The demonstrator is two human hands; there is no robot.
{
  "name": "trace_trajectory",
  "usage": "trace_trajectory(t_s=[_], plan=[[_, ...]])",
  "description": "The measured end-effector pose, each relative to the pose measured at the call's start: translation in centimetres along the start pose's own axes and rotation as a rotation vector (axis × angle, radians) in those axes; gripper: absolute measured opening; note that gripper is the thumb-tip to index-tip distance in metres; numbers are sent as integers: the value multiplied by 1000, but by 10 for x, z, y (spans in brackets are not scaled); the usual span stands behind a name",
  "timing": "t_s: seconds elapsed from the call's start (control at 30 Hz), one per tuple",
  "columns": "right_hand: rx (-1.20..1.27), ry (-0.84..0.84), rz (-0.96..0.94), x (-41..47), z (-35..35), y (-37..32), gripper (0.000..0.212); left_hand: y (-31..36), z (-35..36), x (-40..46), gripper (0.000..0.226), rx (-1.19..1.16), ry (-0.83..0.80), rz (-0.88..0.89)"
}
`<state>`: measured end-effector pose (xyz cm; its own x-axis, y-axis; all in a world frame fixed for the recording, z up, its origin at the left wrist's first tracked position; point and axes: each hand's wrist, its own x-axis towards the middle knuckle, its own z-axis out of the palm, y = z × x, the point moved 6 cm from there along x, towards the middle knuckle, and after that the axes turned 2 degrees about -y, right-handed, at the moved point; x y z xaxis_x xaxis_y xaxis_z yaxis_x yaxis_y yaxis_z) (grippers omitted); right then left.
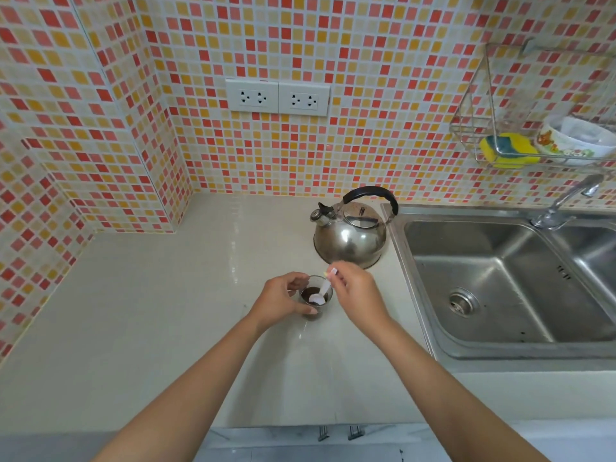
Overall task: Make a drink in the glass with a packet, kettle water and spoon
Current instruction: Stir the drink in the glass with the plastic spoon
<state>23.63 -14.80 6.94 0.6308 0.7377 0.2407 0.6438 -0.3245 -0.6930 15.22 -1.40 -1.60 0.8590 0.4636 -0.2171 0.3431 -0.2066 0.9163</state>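
A small clear glass point(316, 310) stands on the pale counter point(166, 311), with dark brown liquid inside. My left hand point(283, 298) wraps around its left side. My right hand point(353, 290) pinches the top of a white plastic spoon point(321, 291), whose bowl sits in the dark liquid. Behind the glass, a steel kettle point(350, 238) with a black handle rests on the counter, spout to the left. No packet is in view.
A steel double sink point(500, 281) with a tap point(563, 205) lies to the right. A wire rack point(533, 128) on the tiled wall holds a yellow sponge and a bowl. Two wall sockets point(276, 96) sit above the counter.
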Motion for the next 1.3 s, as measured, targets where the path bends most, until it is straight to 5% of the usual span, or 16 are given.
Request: trace_trajectory(t_s=[0.2,0.4,1.3], plan=[[97,-59,168,7,29,20,19,-2,0,0,75,-15,2,6],[50,-83,91,17,22,16,21,-6,0,3,79,-24,2,-1],[139,5,294,0,26,32,19,2,2,1,54,39,-47,36]])
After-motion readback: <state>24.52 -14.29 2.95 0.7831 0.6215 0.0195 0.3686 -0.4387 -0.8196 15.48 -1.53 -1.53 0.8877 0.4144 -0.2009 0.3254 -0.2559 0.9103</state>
